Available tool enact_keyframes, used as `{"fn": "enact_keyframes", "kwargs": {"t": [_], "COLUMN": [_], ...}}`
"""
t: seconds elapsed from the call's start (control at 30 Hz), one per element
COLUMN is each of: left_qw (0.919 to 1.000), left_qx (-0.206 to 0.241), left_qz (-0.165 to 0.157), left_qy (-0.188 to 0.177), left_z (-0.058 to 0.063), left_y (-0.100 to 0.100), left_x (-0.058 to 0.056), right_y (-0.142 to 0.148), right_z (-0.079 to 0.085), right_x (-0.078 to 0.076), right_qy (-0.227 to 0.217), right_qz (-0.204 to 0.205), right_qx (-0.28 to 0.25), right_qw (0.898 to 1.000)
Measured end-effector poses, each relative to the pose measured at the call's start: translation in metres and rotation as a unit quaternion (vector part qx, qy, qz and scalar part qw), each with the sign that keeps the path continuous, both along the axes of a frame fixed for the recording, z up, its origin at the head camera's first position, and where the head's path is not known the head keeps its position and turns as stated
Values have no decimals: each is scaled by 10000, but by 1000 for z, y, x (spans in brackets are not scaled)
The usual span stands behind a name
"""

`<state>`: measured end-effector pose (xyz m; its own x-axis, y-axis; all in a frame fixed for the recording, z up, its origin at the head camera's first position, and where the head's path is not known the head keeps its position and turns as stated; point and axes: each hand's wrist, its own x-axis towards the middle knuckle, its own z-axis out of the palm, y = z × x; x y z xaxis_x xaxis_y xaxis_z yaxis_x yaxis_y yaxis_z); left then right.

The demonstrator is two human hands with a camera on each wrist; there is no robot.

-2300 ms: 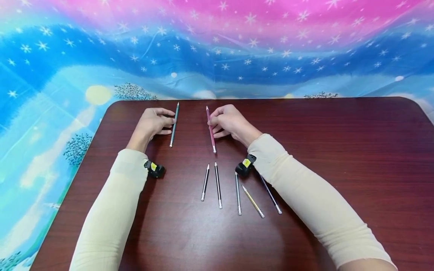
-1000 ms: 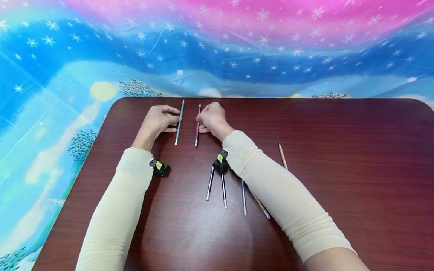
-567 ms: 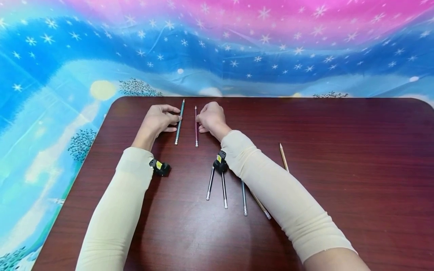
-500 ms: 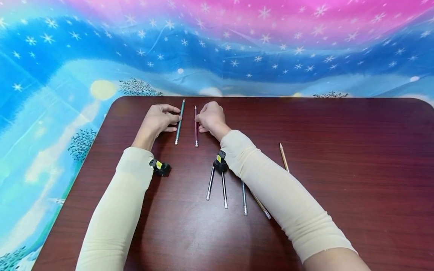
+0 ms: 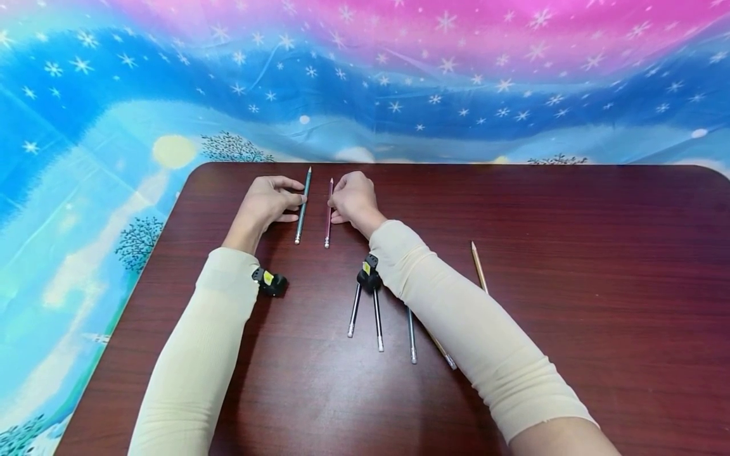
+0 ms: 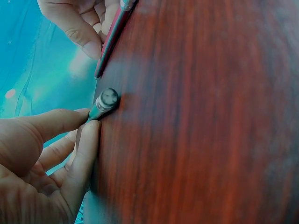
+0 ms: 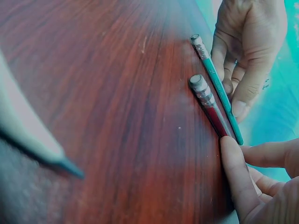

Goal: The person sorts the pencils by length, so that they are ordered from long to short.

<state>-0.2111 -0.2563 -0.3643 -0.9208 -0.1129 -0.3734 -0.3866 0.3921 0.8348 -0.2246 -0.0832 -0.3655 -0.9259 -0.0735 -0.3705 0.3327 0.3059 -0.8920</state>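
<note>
At the far left of the table, my left hand pinches a teal pencil between thumb and fingers. The pencil's sharpened tip points to the far edge, and its eraser end faces the left wrist camera. Just to the right, my right hand pinches a dark pink pencil, tip also pointing away. A narrow gap separates the two pencils, which stand nearly parallel in the head view. The pink pencil's metal ferrule and eraser show plainly in the right wrist view.
Two black pencils lie nearer on the dark red wooden table, partly under the right wrist camera. A grey-blue pencil and gold pencils are partly hidden by the right sleeve. A snowflake-patterned cloth hangs behind.
My right hand has moved left with the pink pencil, bringing it close beside the teal one and turning it straighter. The right sleeve now covers other pencils. My left hand stays nearly still.
</note>
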Motion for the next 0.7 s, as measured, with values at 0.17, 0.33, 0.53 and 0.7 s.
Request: {"fn": "enact_keyframes", "kwargs": {"t": [0.17, 0.33, 0.53, 0.7], "left_qw": [10000, 10000, 10000, 10000], "left_qx": [-21, -33, -50, -47], "left_qz": [2, 14, 9, 30], "left_qy": [-5, -17, -18, -34], "left_z": [0, 0, 0, -1], "left_y": [0, 1, 0, 1], "left_x": [0, 0, 0, -1], "right_y": [0, -1, -3, -5], "right_z": [0, 0, 0, 0], "right_x": [1, 2, 1, 1], "right_qy": [37, 44, 91, 99], "right_qz": [1, 8, 2, -13], "right_qx": [-116, -202, -219, -168], "right_qw": [9999, 9998, 9997, 9998]}}
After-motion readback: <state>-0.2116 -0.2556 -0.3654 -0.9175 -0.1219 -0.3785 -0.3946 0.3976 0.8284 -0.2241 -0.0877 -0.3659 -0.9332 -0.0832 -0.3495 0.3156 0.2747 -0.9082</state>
